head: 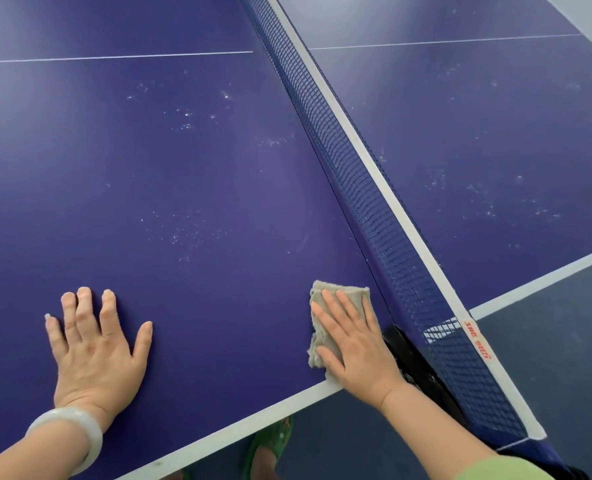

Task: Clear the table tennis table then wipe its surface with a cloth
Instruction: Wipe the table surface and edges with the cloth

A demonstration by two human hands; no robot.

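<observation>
Your dark blue table tennis table (183, 168) fills the view, with nothing loose on it in sight, so the clearing looks finished and the wiping step is in hand. Its white-banded blue mesh net (374, 202) runs from 11 o'clock down to 5 o'clock, splitting the near half from the far one. Grey-blue floor (564, 323) shows past the white edge line at 4 o'clock.

Your left hand (95, 351), at 8 o'clock, lies flat on the bare surface with its fingers spread and holding nothing; it seems to be bracing you. Your right hand (353, 337), at 5 o'clock, is also flat, its straight fingers pressing down on the folded grey-beige cloth (322, 296) rather than gripping it.

The cloth sits at the table's near edge, just beside the net's foot and the black net clamp (416, 362). Its long axis runs roughly 12 to 6 o'clock, and its free upper end points up the table.

A pale stone bangle (69, 434) circles your left wrist. A green sandal (270, 441) shows below the table edge.

Scattered white specks (187, 233) dot the surface from centre toward 11 o'clock, and more lie beyond the net. The next move likely calls for a firm push away from you, along the net line, through those marks, with your palm kept flat so the pad does not unfold.
</observation>
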